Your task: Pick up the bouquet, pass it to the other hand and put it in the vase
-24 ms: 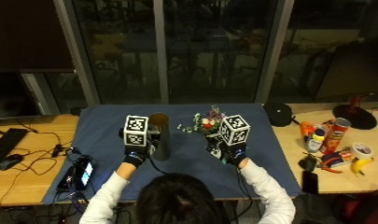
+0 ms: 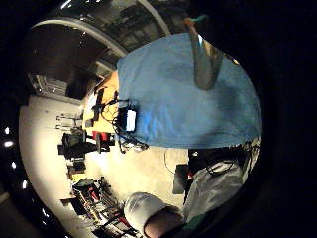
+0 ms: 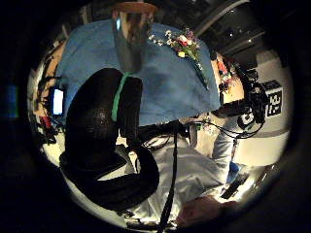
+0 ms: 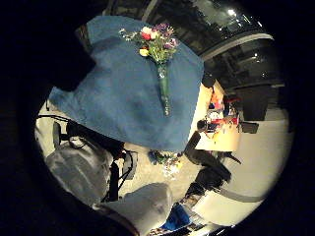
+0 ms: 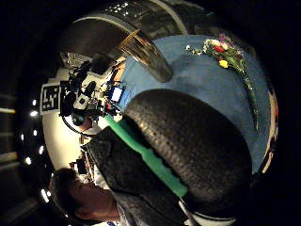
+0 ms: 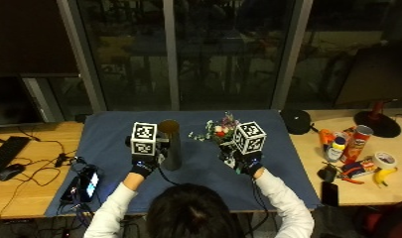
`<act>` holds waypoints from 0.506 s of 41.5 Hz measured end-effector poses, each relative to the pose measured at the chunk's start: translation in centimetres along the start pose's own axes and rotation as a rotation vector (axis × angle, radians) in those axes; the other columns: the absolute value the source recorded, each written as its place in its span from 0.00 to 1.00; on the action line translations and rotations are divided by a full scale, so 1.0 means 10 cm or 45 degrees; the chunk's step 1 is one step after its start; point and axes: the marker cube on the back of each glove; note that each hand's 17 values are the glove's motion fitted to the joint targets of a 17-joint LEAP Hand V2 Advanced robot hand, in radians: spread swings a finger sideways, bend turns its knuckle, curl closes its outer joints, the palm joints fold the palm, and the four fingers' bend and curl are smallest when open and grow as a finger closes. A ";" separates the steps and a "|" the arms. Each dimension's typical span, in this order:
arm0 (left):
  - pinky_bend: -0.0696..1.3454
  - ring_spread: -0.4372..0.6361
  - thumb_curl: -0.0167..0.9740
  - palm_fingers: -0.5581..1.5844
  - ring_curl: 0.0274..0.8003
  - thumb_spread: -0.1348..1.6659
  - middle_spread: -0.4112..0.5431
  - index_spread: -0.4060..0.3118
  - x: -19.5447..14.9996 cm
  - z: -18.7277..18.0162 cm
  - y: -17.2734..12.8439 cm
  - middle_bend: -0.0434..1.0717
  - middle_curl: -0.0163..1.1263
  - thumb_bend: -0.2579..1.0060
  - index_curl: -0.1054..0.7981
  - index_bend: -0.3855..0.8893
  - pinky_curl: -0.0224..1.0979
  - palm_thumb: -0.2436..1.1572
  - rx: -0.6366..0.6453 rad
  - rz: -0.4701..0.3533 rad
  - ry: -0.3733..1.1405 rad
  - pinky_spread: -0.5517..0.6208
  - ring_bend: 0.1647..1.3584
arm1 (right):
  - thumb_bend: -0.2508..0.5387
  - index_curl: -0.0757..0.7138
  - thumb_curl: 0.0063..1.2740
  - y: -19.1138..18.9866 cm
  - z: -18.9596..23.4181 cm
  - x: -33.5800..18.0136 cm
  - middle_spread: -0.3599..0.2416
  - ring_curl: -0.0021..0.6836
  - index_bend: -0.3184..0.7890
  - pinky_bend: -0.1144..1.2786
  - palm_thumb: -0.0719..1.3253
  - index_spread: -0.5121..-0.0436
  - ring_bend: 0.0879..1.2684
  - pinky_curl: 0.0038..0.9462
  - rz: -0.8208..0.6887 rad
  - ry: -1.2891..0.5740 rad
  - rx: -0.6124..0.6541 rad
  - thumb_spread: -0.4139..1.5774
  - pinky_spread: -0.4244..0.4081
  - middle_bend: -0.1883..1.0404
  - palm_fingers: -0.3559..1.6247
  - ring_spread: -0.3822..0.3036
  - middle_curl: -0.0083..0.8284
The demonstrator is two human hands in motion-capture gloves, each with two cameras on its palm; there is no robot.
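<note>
A bouquet (image 6: 217,130) with red, white and yellow flowers lies on the blue cloth (image 6: 280,173), its green stem (image 4: 164,93) pointing toward the table's near edge. A tall dark vase (image 6: 169,145) stands upright to its left. My right hand (image 6: 246,162) hovers above the stem end without touching it, fingers relaxed and holding nothing. My left hand (image 6: 142,166) hangs just left of the vase, its fingers (image 3: 104,116) loosely curled around nothing. The vase (image 3: 131,39) and the bouquet (image 3: 182,42) both show in the left thumb side palm view.
A phone (image 6: 88,184) with cables lies at the cloth's left edge. A keyboard and a mouse (image 6: 9,171) sit further left. On the right stand a red can (image 6: 356,144), bottles, tape (image 6: 385,158) and a banana (image 6: 384,176). A black round object (image 6: 295,120) lies behind.
</note>
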 end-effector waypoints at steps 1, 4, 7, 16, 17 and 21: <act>0.30 0.52 0.07 0.46 0.09 0.37 0.55 0.52 -0.02 -0.02 0.00 0.19 0.06 0.31 0.19 0.44 0.10 0.33 0.006 -0.014 -0.007 0.60 0.22 | 0.40 0.18 0.02 0.00 -0.01 0.00 0.58 0.08 0.46 0.30 0.14 0.70 0.14 0.08 0.002 -0.006 0.003 0.45 0.62 0.35 0.34 0.60 0.10; 0.31 0.56 0.10 0.45 0.15 0.48 0.59 0.51 -0.09 -0.08 0.01 0.19 0.10 0.32 0.23 0.44 0.14 0.34 0.037 -0.066 -0.024 0.63 0.25 | 0.39 0.24 0.03 -0.01 -0.05 0.04 0.57 0.13 0.45 0.31 0.14 0.59 0.14 0.13 0.005 -0.034 0.024 0.54 0.65 0.35 0.33 0.61 0.14; 0.31 0.58 0.12 0.45 0.18 0.56 0.61 0.50 -0.11 -0.12 -0.01 0.19 0.12 0.31 0.27 0.44 0.17 0.35 0.059 -0.084 -0.026 0.65 0.26 | 0.38 0.28 0.04 -0.02 -0.09 0.07 0.57 0.16 0.45 0.31 0.14 0.52 0.14 0.16 -0.003 -0.064 0.051 0.60 0.67 0.35 0.32 0.62 0.17; 0.33 0.61 0.17 0.42 0.24 0.69 0.66 0.52 0.01 -0.02 -0.04 0.15 0.15 0.29 0.35 0.43 0.22 0.35 0.001 -0.031 0.018 0.67 0.29 | 0.33 0.34 0.08 -0.06 -0.08 0.13 0.56 0.21 0.43 0.31 0.15 0.43 0.15 0.21 0.000 -0.093 0.101 0.71 0.70 0.34 0.32 0.64 0.24; 0.35 0.62 0.18 0.41 0.25 0.70 0.67 0.53 0.02 0.01 -0.04 0.13 0.14 0.29 0.35 0.43 0.23 0.35 0.002 -0.026 0.031 0.68 0.29 | 0.33 0.34 0.08 -0.07 -0.07 0.15 0.57 0.22 0.43 0.31 0.15 0.42 0.15 0.22 0.006 -0.083 0.105 0.72 0.70 0.34 0.32 0.64 0.25; 0.37 0.64 0.20 0.39 0.26 0.72 0.71 0.55 0.09 0.16 -0.03 0.14 0.14 0.27 0.38 0.44 0.25 0.35 -0.010 0.005 0.089 0.69 0.31 | 0.31 0.34 0.09 -0.09 -0.01 0.17 0.58 0.25 0.39 0.33 0.15 0.40 0.17 0.24 0.027 -0.043 0.077 0.74 0.71 0.35 0.31 0.65 0.28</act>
